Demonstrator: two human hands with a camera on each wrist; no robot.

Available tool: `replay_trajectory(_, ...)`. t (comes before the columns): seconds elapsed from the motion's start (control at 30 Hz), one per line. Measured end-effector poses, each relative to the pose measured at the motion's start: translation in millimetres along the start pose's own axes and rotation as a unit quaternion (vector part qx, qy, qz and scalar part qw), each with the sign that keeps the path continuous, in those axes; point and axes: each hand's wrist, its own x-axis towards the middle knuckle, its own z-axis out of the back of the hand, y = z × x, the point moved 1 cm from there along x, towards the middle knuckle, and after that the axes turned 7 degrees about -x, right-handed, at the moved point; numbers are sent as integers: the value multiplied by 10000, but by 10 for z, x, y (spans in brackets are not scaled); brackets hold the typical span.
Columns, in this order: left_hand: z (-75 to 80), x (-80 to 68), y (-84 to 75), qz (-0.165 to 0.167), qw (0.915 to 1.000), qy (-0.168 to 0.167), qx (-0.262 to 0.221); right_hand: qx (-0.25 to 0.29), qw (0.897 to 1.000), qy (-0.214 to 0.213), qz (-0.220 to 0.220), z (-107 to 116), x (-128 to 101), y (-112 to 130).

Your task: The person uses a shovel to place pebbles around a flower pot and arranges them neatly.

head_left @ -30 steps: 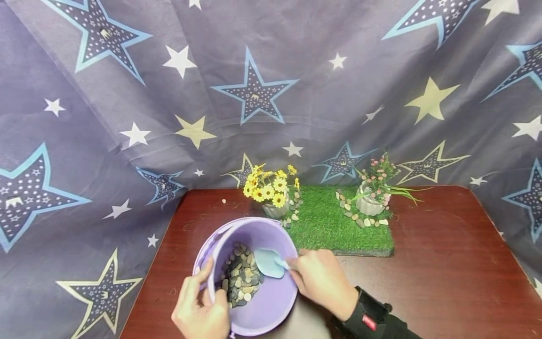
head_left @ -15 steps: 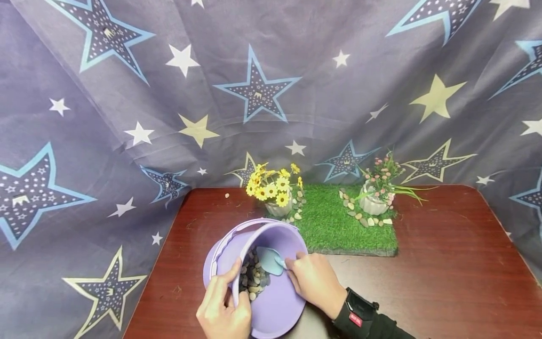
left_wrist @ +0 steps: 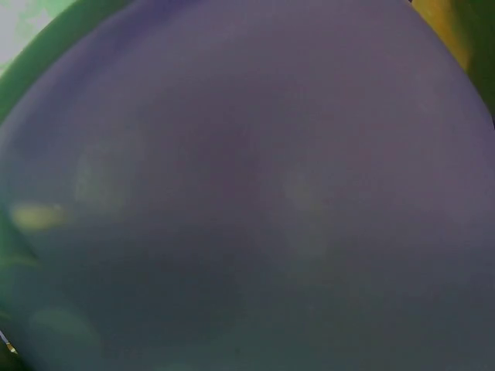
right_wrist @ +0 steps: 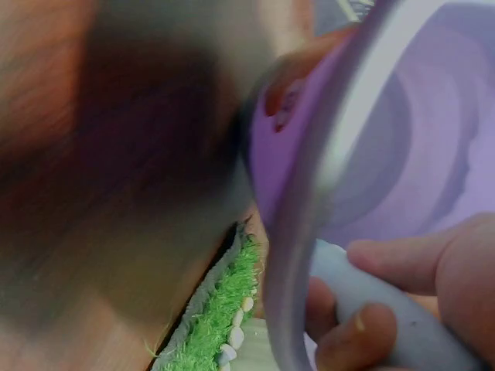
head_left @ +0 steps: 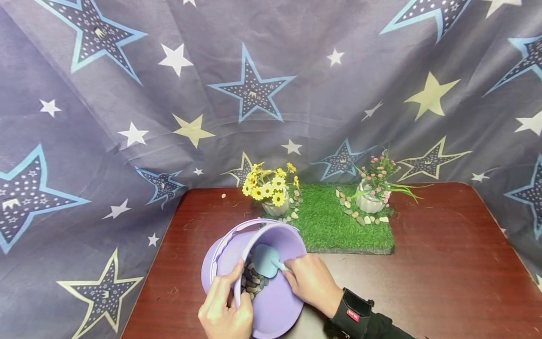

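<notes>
Our left hand (head_left: 224, 313) grips the near rim of the tilted purple bucket (head_left: 277, 306), steadying it on the table (head_left: 444, 282); our right hand (head_left: 311, 282) holds the blue scoop (head_left: 266, 260) over the pebbles (head_left: 253, 282) inside.

Head cam: high, looks forward and down over both hands at purple bucket (head_left: 271, 301) on table (head_left: 444, 273), star cloth behind, moderate distance. Left wrist cam: jammed right against bucket wall (left_wrist: 247, 185), just purple blur, nothing else readable. Right wrist cam: super close behind right hand (right_wrist: 418, 301), faces along bucket rim toward grass mat (right_wrist: 220, 317). All three share bucket; head and right wrist also share grass mat.
</notes>
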Motion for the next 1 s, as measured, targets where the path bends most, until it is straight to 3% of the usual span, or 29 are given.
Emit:
replay_trajectory(0.27,2,-5,0,-14,10000,6,-39,987,9943,285,-294,-77,-2,16)
replay_trajectory(0.47,22,19,3,121,9999,-33,59,1393,9887,270,-478,-23,-42,-15)
replay_trajectory(0.6,96,19,129,435,9989,-99,159,1427,9882,93,-542,98,-61,-6)
replay_trajectory(0.73,236,-9,382,1052,9938,-121,341,1478,9873,-130,-572,291,-64,-18)
replay_trajectory(0.87,386,52,597,2214,9743,-361,189,1595,9853,-64,-606,604,-56,-49)
replay_trajectory(1.0,541,145,806,3437,9315,-1007,-641,1531,9859,105,-673,959,-53,-115)
